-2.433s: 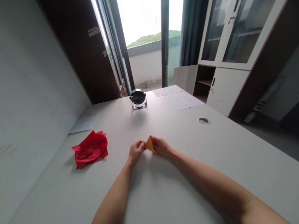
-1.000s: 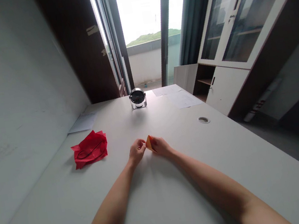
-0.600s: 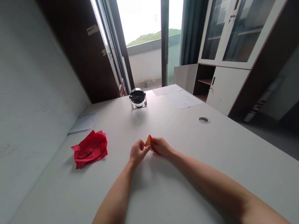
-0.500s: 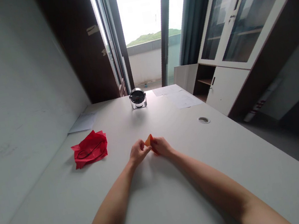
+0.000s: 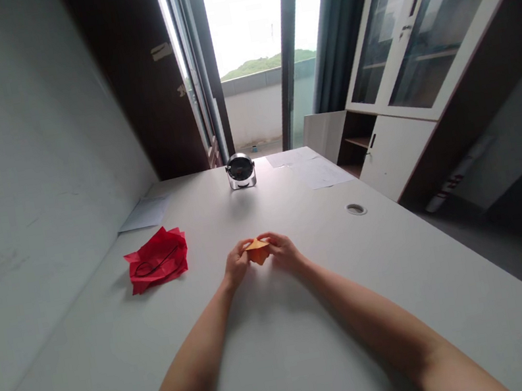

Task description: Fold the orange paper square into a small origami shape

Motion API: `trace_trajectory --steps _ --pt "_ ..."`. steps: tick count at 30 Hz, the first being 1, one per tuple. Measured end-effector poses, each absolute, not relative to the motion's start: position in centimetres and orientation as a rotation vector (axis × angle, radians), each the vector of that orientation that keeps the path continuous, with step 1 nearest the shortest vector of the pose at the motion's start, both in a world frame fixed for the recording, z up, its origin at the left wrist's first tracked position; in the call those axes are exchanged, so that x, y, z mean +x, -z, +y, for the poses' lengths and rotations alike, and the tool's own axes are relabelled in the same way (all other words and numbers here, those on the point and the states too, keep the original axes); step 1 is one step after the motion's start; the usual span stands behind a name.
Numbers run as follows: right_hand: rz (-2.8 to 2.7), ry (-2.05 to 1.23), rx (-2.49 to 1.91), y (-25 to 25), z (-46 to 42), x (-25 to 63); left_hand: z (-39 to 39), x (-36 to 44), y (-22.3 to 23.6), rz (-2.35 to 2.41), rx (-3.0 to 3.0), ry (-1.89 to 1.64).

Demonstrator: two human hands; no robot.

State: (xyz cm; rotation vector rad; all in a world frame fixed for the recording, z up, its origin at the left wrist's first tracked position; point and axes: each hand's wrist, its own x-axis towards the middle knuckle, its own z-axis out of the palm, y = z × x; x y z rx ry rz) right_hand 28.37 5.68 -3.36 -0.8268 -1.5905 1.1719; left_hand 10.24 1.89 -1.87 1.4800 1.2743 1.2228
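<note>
A small piece of folded orange paper (image 5: 258,253) is held between my two hands above the middle of the white table. My left hand (image 5: 237,263) pinches its left corner. The fingers of my right hand (image 5: 282,250) close on its right corner. The paper has a peak at the top and a point facing down towards me. My fingers partly cover its two sides.
Crumpled red paper (image 5: 157,259) with a dark cord on it lies to the left. A small round fan-like device (image 5: 241,169) stands at the back of the table (image 5: 277,353). White sheets (image 5: 322,173) lie at the back right, near a round cable hole (image 5: 356,209).
The orange paper has turned and spread, so a wide face with a downward point now shows. My left hand has shifted its grip to the left corner, my right to the right.
</note>
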Motion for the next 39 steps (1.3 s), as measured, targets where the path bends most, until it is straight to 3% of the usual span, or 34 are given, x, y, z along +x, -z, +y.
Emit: trace_trajectory --steps 11,39 --pt "-1.522 -1.389 -0.721 2.7 6.2 28.9 2.4 9.4 2.1 1.060 1.213 -1.289" --pt "-1.559 -1.192 -0.832 4.1 6.6 28.5 2.7 9.4 2.6 1.105 1.300 -1.314"
